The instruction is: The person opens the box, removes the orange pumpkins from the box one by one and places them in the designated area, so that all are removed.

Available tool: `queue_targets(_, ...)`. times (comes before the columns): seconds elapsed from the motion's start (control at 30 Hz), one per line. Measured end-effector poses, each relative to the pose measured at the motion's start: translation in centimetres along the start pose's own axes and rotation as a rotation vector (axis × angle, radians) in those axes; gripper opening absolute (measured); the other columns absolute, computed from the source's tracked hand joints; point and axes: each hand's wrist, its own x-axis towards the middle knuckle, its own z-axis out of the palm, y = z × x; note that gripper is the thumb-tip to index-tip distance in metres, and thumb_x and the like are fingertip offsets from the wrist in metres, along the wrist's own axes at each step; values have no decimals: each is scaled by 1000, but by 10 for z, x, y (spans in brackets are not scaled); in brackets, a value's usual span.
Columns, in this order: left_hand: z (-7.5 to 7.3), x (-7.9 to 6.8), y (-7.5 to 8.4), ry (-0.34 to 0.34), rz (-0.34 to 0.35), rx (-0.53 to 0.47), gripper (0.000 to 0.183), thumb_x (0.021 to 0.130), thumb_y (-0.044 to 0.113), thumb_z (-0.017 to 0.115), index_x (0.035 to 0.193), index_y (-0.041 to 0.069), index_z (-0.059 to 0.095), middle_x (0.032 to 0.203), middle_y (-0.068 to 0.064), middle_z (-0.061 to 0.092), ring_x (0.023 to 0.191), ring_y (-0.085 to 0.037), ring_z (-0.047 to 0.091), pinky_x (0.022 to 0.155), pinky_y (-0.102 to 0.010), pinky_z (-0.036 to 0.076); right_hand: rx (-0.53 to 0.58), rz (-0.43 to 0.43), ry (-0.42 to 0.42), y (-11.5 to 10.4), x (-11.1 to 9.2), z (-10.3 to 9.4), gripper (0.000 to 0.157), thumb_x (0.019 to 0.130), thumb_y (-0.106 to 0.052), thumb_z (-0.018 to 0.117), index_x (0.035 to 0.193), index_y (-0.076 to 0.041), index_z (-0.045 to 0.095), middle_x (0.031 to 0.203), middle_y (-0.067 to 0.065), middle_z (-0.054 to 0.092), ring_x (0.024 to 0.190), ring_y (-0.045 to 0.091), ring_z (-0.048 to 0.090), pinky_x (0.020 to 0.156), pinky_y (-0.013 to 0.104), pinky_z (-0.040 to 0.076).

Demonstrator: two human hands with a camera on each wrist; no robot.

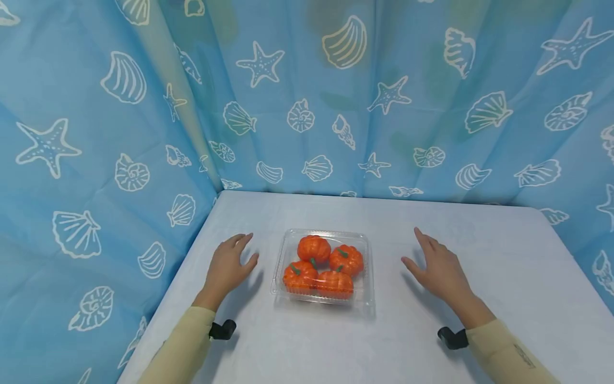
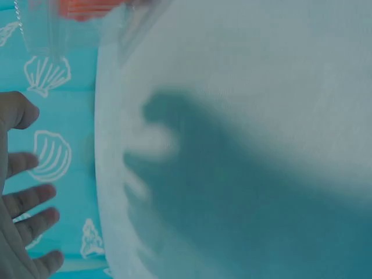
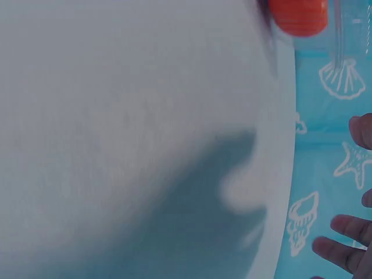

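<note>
A clear plastic clamshell box (image 1: pixel 362 293) sits on the white table, with several small orange pumpkins (image 1: pixel 314 249) with green stems inside. To its left my left hand (image 1: pixel 229 269) hovers over the table, fingers relaxed and apart from the box. On the other side my right hand (image 1: pixel 442 271) is held the same way, fingers spread, nothing in it. Both wrist views catch a corner of the box, with orange behind the plastic (image 2: pixel 87 9) (image 3: pixel 299 14). Each hand casts a shadow on the cloth.
A white cloth covers the table (image 1: pixel 307 346). Blue curtains (image 1: pixel 307 144) printed with white shells and starfish hang behind the table and along its left side. Dark wrist cameras (image 1: pixel 223 329) are strapped on both wrists, over pale yellow sleeves (image 1: pixel 184 341).
</note>
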Motion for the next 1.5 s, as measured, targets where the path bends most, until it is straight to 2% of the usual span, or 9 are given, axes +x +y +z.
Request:
queue_targets(0.1,3,-3,3,-21,-19,-85,50,97,33,68,140,10,61,141,-17,58,130,-37,54,109,-57,43,48,18,-7,-6,-5,-3,80,97,-39,67,159,-4,30,146,33,45,130,54,45,104,70,38)
queue_targets(0.23,3,-9,8,-55,-60,-229,43,98,31,67,136,12,65,142,-14,59,133,-35,52,110,-56,42,117,31,-26,-15,-11,-3,76,97,-34,69,158,-8,33,141,27,51,124,49,52,98,69,45)
queue_targets(0.33,3,-14,12,-78,-57,-330,40,99,28,67,136,12,65,142,-13,59,134,-34,52,111,-56,41,153,18,-49,-23,-15,-3,72,97,-31,69,157,-10,35,137,22,55,119,43,58,94,65,50)
queue_targets(0.57,6,-23,22,-155,-15,-496,46,100,20,67,144,10,57,142,-10,60,134,-32,53,111,-57,41,257,-48,-114,-44,-25,-6,65,96,-24,71,153,-13,43,131,14,61,111,33,64,90,56,56)
queue_targets(0.8,10,-30,27,-303,76,-684,57,103,16,60,154,1,40,154,-16,48,140,-36,47,112,-56,39,483,-101,-256,-59,-31,-5,67,95,-17,73,155,-16,42,136,16,56,105,21,65,91,43,58)
queue_targets(0.9,9,-34,28,-372,85,-765,61,103,16,58,157,0,33,158,-20,41,143,-38,42,114,-56,37,570,-120,-309,-63,-32,-3,70,94,-19,74,156,-18,41,141,16,51,105,20,65,89,37,59)
queue_targets(1.03,9,-38,32,-435,61,-796,67,103,19,58,160,2,27,161,-20,35,146,-39,38,115,-55,36,634,-139,-363,-66,-34,-2,71,93,-24,77,155,-19,43,146,15,45,108,22,64,88,34,59)
queue_targets(1.2,10,-40,37,-472,25,-780,79,99,21,63,163,6,19,165,-18,27,145,-40,38,115,-56,34,675,-169,-376,-69,-33,1,80,88,-23,82,156,-14,40,150,18,39,111,27,62,91,41,58)
queue_targets(1.5,19,-39,45,-467,-53,-730,107,87,33,79,165,16,7,170,-9,16,149,-34,33,116,-52,33,563,-207,-312,-73,-24,13,94,82,-19,88,159,-14,34,154,16,33,109,21,59,92,37,57)
